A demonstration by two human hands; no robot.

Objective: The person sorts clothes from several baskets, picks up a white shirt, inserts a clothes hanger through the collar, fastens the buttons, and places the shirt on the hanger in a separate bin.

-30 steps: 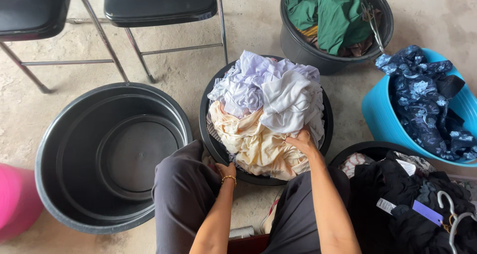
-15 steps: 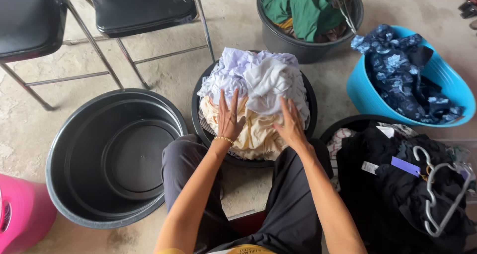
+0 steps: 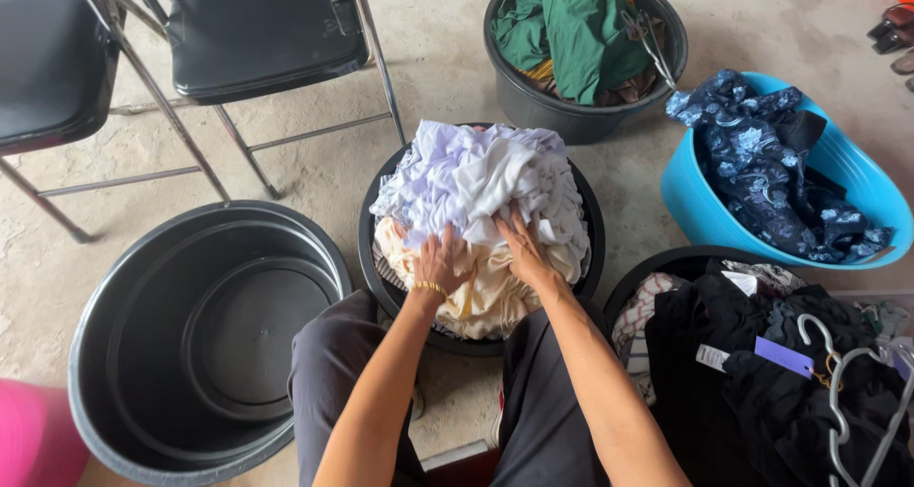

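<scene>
Both my hands are down on the heap of pale laundry [image 3: 481,220]. My left hand [image 3: 440,263], gold bracelet at the wrist, lies open and flat on the cream cloth; my right hand [image 3: 522,249] is spread open, fingers pushed into the white cloth. The heap fills the black tub [image 3: 590,249] between my knees.

Count: five tubs. One large empty black basin [image 3: 105,354] at left; one dark bucket of green clothes [image 3: 571,116]; one blue tub of navy print fabric [image 3: 857,182]; one black tub of dark garments and hangers [image 3: 647,278]. Two black folding chairs [image 3: 257,30]. Bare concrete floor [image 3: 314,173].
</scene>
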